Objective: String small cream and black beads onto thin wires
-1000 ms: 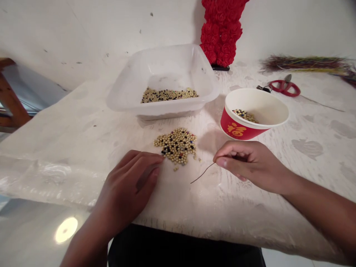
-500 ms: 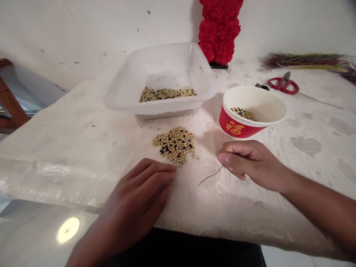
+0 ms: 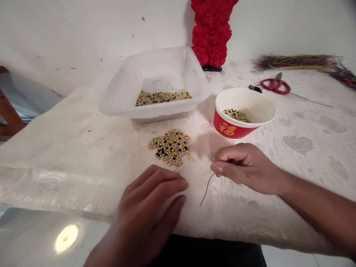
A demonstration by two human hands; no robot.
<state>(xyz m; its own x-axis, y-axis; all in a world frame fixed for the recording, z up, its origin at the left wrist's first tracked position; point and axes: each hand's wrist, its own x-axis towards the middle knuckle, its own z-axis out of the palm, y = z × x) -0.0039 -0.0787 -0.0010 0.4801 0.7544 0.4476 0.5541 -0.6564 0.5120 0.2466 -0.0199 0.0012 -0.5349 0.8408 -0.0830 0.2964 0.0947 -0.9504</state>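
"While the right hand (image 3: pixel 244 167) pinches a thin wire (image 3: pixel 207 189) between thumb and forefinger, what is the state of the left hand (image 3: pixel 150 211)?"

"Fingers curved, narrow gap to the thumb. Viewed from its back; cannot tell whether anything is held beneath. Position: just on the near side of the bead pile (image 3: pixel 170 146), fingertips apart from the wire's free end."

"Containers?"

"Two. Translucent white tub (image 3: pixel 158 114), behind the pile: shallow layer of tub beads (image 3: pixel 162 98), mostly pale, dark ones mixed in. Red-and-white bowl (image 3: pixel 244 132), upright, right of the tub and beyond the right hand: smaller batch of bowl beads (image 3: pixel 236 115), similar mix, gathered toward its left side."

"And the pile itself?"

"Loose on the table cover (image 3: pixel 69 148), in front of the tub; mainly pale, several black, a few coloured."
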